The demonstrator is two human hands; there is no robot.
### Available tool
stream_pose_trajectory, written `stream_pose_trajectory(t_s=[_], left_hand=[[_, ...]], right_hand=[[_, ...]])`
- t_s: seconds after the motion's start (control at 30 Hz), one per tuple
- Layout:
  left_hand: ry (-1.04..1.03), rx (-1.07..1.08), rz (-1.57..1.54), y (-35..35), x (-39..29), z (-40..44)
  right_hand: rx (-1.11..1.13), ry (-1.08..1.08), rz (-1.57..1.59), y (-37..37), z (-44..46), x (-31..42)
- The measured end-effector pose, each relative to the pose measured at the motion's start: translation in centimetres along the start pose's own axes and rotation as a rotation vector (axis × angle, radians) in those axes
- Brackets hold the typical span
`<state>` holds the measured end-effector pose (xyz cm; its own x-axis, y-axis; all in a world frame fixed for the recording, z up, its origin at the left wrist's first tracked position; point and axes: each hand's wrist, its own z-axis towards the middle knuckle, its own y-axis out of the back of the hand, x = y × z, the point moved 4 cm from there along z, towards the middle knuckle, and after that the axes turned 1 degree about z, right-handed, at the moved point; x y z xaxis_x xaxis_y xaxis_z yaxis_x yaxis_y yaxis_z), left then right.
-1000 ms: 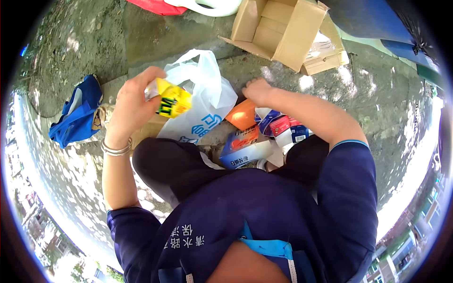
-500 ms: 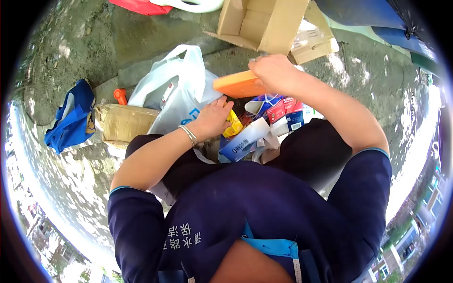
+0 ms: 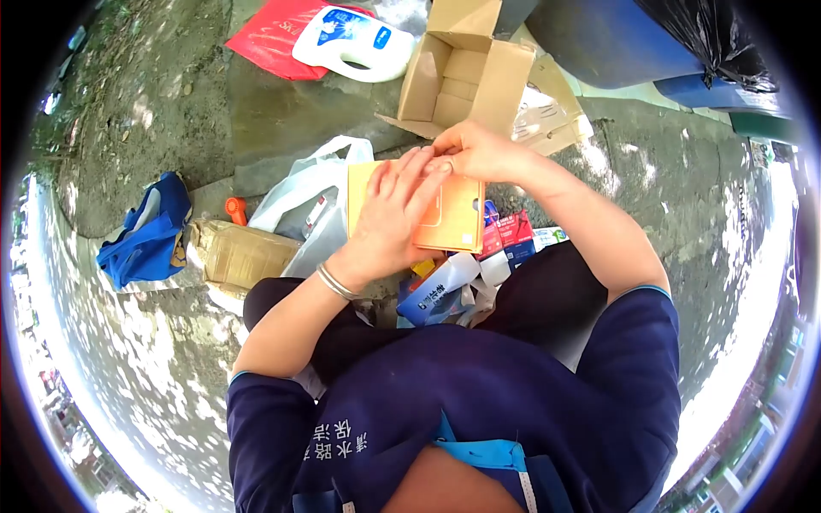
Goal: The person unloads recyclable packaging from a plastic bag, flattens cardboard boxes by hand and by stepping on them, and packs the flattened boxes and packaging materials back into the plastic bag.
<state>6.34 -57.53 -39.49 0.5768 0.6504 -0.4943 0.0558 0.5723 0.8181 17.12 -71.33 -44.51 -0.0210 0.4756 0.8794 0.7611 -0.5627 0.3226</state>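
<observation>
A flat orange cardboard box (image 3: 457,214) is held up in front of me, above the items between my legs. My left hand (image 3: 389,205) grips it, with the fingers laid across its upper face and the thumb seemingly underneath. My right hand (image 3: 469,156) is closed at the box's far edge, its fingertips meeting those of my left hand. Below the box lie a blue-and-white packet (image 3: 438,291), a red-and-blue carton (image 3: 511,235) and a bit of yellow packaging (image 3: 422,268). A white plastic bag (image 3: 295,192) stands left of the box, partly hidden by it.
Beyond my hands stands an open brown cardboard box (image 3: 462,73), with a white detergent bottle (image 3: 363,43) and a red bag (image 3: 265,38) beside it. To the left are a taped carton (image 3: 239,252), an orange object (image 3: 235,208) and a blue bag (image 3: 145,235). A black bag (image 3: 710,34) is at upper right.
The orange box has turned from edge-on to show its broad face and come nearer my body. My left hand has left the yellow packaging and taken hold of the box.
</observation>
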Motion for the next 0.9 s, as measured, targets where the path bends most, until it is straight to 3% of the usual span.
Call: stream_pose_trajectory(t_s=[0.07,0.13,0.47,0.53,0.67,0.9], left_hand=[[0.014,-0.015,-0.018,0.3,1.4,0.3],[0.159,-0.091,-0.031,0.1,3.5,-0.2],[0.164,-0.093,0.11,1.3,3.5,-1.5],[0.155,-0.101,0.132,1.2,3.4,-1.7],[0.148,-0.104,0.189,1.3,3.1,-1.7],[0.134,-0.191,0.096,2.0,3.7,-1.3]], right_hand=[[-0.002,-0.019,0.119,0.1,0.4,-0.5],[-0.05,-0.082,0.462,0.3,-1.1,3.0],[0.03,-0.108,0.329,-1.4,-0.7,1.8],[-0.086,0.024,0.192,-2.4,-0.2,1.2],[-0.217,0.076,0.024,-3.2,0.2,0.3],[-0.201,0.068,0.26,-1.9,-0.1,2.3]])
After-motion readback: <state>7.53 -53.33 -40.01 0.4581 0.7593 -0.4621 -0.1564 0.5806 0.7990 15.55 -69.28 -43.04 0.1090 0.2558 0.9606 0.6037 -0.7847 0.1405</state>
